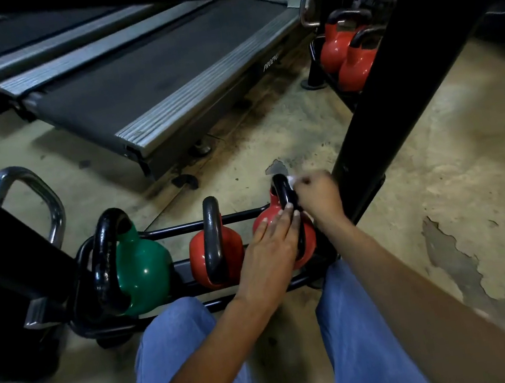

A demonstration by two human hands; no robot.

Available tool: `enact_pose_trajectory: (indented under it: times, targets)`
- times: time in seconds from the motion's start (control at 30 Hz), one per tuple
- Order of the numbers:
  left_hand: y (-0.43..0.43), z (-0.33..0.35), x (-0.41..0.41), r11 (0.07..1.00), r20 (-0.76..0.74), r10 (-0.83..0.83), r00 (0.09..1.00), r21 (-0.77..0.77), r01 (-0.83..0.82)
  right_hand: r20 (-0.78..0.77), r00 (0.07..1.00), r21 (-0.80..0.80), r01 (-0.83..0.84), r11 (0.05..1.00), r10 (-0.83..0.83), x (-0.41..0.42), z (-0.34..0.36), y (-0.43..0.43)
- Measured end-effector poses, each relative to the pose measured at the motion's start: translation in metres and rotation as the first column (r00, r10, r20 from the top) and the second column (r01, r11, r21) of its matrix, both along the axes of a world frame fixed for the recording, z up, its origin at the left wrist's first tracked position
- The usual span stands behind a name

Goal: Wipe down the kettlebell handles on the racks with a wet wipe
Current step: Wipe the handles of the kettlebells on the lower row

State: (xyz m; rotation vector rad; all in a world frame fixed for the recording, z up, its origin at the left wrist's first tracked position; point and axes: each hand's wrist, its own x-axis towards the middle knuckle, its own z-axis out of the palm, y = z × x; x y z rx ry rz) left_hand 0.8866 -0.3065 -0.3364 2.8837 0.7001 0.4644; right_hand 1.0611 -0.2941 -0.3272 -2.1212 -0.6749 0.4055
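Just right of the right hand (pixel 318 196), fingers clamped on a white wet wipe (pixel 292 181): black metal rack post (pixel 381 127). Left hand (pixel 269 250), fingers straight, rests on the round red kettlebell (pixel 261 221).

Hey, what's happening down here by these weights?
A person is crouched at a low rack, cleaning kettlebells. The left hand rests flat on the right-most red kettlebell, while the right hand holds a white wet wipe against its black handle. A second red kettlebell and a green kettlebell sit to the left on the same rack, with no hand on them. Treadmills stand behind.
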Motion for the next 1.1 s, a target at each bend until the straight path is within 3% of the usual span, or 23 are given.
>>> enact_pose_trajectory:
  times: [0.03, 0.07, 0.1, 0.17, 0.23, 0.3, 0.47, 0.6, 0.63, 0.7, 0.73, 0.8, 0.87, 0.93, 1.0, 1.03, 1.1]
  targets:
    - [0.0, 0.0, 0.0, 1.0, -0.002, -0.002, 1.0, -0.003, 0.002, -0.246, 0.968, 0.122, 0.079, 0.989, -0.047, -0.012, -0.003, -0.014]
    - [-0.001, 0.0, 0.001, 1.0, -0.007, -0.005, 1.0, -0.004, 0.005, -0.512, 0.857, 0.178, 0.178, 0.968, -0.063, -0.021, -0.004, -0.023]
    - [-0.002, 0.0, 0.001, 1.0, -0.012, -0.004, 1.0, -0.005, 0.004, -0.728, 0.684, 0.175, 0.259, 0.95, -0.052, -0.024, -0.004, -0.023]
    - [-0.006, -0.002, -0.001, 1.0, -0.041, -0.003, 0.999, -0.007, 0.003, -0.938, 0.344, 0.15, 0.293, 0.944, 0.042, -0.018, 0.002, -0.01]
    - [-0.011, -0.005, -0.006, 1.0, -0.063, -0.016, 0.998, -0.004, 0.016, -0.978, 0.121, 0.202, 0.345, 0.917, 0.17, -0.004, 0.004, 0.006]
    - [-0.015, -0.007, -0.012, 0.999, -0.056, -0.039, 0.998, -0.005, 0.039, -0.985, 0.085, 0.169, 0.396, 0.903, 0.148, 0.003, 0.003, 0.013]
    - [-0.016, -0.008, -0.012, 0.999, -0.027, -0.032, 0.999, -0.02, 0.032, -0.962, 0.21, 0.241, 0.359, 0.902, 0.173, -0.007, -0.005, -0.007]
    - [-0.016, -0.008, -0.013, 0.998, -0.033, -0.037, 0.999, -0.047, 0.036, -0.974, 0.031, 0.219, 0.396, 0.892, 0.225, 0.003, -0.005, 0.01]
    - [-0.015, -0.007, -0.013, 0.998, -0.035, -0.044, 0.998, -0.046, 0.042, -0.978, 0.022, 0.198, 0.399, 0.895, 0.207, 0.005, -0.003, 0.015]
    - [-0.015, -0.007, -0.014, 0.997, -0.031, -0.058, 0.998, -0.051, 0.056, -0.982, 0.105, 0.188, 0.388, 0.902, 0.159, 0.003, -0.004, 0.013]
    - [-0.015, -0.007, -0.014, 0.997, -0.028, -0.061, 0.998, -0.051, 0.06, -0.973, 0.198, 0.19, 0.371, 0.909, 0.122, -0.001, -0.008, 0.006]
    - [-0.014, -0.007, -0.014, 0.998, -0.014, -0.056, 0.998, -0.043, 0.056, -0.862, 0.506, 0.193, 0.373, 0.908, -0.025, -0.016, -0.019, -0.014]
    - [-0.014, -0.008, -0.014, 0.997, -0.014, -0.057, 0.998, -0.06, 0.056, -0.587, 0.798, 0.285, 0.358, 0.889, -0.133, -0.035, -0.018, -0.033]
    - [-0.016, -0.011, -0.015, 0.996, -0.013, -0.06, 0.998, -0.072, 0.059, -0.205, 0.974, 0.375, 0.172, 0.911, -0.1, -0.043, -0.014, -0.036]
    - [-0.018, -0.012, -0.017, 0.994, -0.022, -0.07, 0.997, -0.087, 0.068, 0.111, 0.994, 0.297, -0.055, 0.953, 0.023, -0.031, -0.013, -0.022]
    - [-0.019, -0.012, -0.018, 0.994, -0.023, -0.076, 0.997, -0.083, 0.073, 0.163, 0.981, 0.224, -0.139, 0.965, 0.104, -0.019, -0.012, -0.01]
    - [-0.02, -0.014, -0.019, 0.994, -0.026, -0.085, 0.996, -0.067, 0.083, 0.098, 0.961, 0.093, -0.266, 0.959, 0.257, 0.004, -0.006, 0.01]
